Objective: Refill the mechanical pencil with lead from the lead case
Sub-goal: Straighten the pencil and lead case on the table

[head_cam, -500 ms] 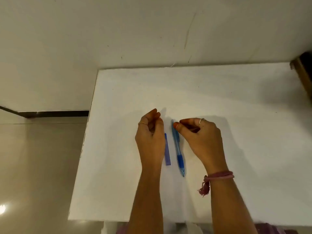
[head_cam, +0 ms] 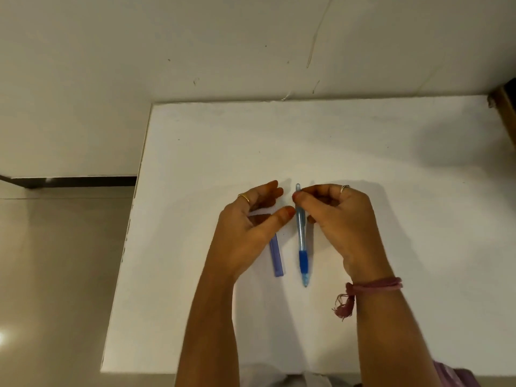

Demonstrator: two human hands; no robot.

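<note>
A translucent blue mechanical pencil (head_cam: 301,236) with a dark blue grip points its tip toward me on the white table (head_cam: 279,135). My right hand (head_cam: 340,219) pinches its upper barrel just below the cap, and a shadow beside the pencil shows that this end is raised. To its left a thin purple-blue lead case (head_cam: 276,261) lies flat on the table, its far end hidden under my left hand (head_cam: 251,233). That hand hovers over the case with fingers and thumb spread, holding nothing that I can see.
The table's left edge (head_cam: 131,219) drops to a tiled floor, and its near edge runs just in front of my body. A wall backs the table. A brown object (head_cam: 505,104) sits at the far right corner.
My right hand has closed on the pencil's upper barrel and raised that end. My left hand has spread its fingers open above the lead case.
</note>
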